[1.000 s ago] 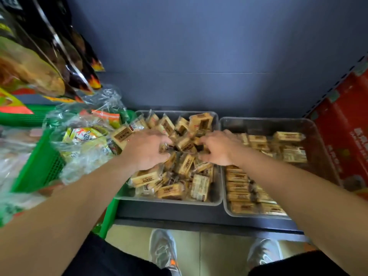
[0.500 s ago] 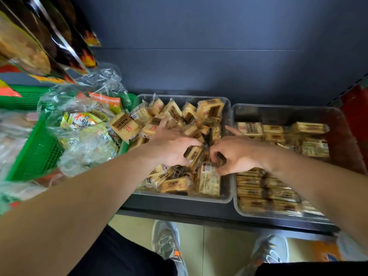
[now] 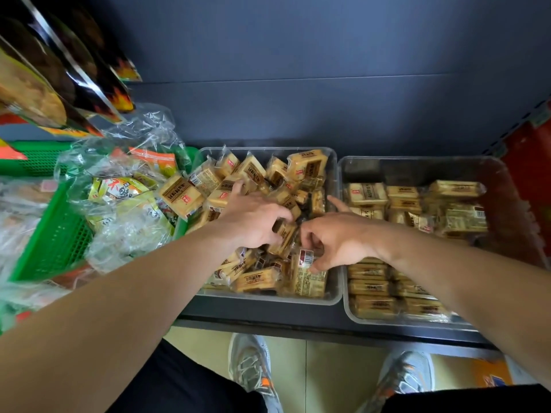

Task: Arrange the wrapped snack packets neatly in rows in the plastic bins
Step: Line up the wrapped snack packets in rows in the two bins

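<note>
Together, left hand (image 3: 253,219), right hand (image 3: 338,238), packets (image 3: 308,278) gripped beneath, left bin (image 3: 269,300)

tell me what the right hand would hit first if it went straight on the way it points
Most likely the tan wrapped snack packet at the left hand's grip, directly ahead of the right hand, which pinches a barcode-labelled wrapped packet; depth is unclear.

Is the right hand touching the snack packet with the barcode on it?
Touching. In the head view the right hand curls its fingers onto the top of the barcode packet, with no gap showing.
</note>
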`<state>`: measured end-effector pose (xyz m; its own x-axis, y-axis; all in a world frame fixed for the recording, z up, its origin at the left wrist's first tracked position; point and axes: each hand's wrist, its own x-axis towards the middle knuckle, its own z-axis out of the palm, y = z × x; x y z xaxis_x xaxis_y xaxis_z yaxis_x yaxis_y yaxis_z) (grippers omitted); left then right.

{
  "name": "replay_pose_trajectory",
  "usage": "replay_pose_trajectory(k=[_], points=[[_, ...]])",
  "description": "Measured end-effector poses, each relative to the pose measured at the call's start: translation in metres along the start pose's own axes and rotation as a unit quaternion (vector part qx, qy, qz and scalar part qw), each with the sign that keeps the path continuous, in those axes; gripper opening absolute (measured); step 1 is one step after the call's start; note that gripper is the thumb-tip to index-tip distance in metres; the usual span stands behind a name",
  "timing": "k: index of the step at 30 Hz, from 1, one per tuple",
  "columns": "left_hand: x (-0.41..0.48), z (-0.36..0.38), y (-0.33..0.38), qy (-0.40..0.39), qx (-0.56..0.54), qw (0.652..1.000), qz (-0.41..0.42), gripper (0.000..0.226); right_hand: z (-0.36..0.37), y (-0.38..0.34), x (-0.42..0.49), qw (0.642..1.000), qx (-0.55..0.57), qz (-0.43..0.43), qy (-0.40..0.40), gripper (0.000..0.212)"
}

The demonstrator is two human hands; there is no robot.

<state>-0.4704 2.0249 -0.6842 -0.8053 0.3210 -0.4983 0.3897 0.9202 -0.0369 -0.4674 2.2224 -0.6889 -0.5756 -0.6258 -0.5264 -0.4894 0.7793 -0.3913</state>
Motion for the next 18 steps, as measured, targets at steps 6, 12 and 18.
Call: replay_pose_trajectory(k=[6, 12, 18], points=[[0.003, 0.007, 0.009, 0.101, 0.005, 0.995, -0.005, 0.028, -0.002, 0.001, -0.009, 1.0, 0.02, -0.006, 0.003, 0.048], [-0.005, 0.0, -0.002, 0.161, -0.08, 0.983, -0.02, 0.017, -0.01, 0.003, -0.015, 0.999, 0.044, -0.004, 0.01, 0.051], [-0.021, -0.029, -0.052, 0.269, -0.378, 0.877, -0.127, 0.009, -0.032, 0.01, -0.016, 0.993, 0.094, 0.024, 0.06, 0.056]])
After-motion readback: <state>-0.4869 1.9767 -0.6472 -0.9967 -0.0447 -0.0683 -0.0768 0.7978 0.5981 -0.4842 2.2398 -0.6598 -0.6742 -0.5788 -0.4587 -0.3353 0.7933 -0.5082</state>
